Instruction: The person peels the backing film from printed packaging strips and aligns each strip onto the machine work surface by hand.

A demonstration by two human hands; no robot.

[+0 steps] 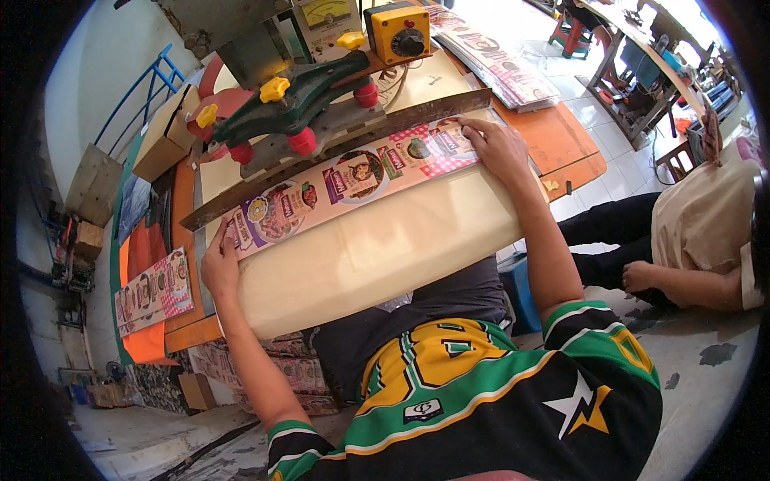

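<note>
A long printed plastic sheet (pixel 321 186), with food pictures on pink and purple, lies beneath the press along a straight metal bar (pixel 425 115). Its near part is a plain cream sheet (pixel 377 240) that curves down over the table edge toward my lap. My left hand (pixel 220 263) grips the left end of the printed band, fingers on top. At the band's right end, my right hand (pixel 496 149) holds the edge with bent fingers and the thumb close by. The undersides of both grips are hidden.
Above the bar stands a press with a green frame (pixel 309 100), yellow knobs and a yellow control box (pixel 398 34). Printed sheets are stacked at the right (pixel 513 76); more printed pieces (pixel 156 293) lie left. A seated person (pixel 698 216) is at the right.
</note>
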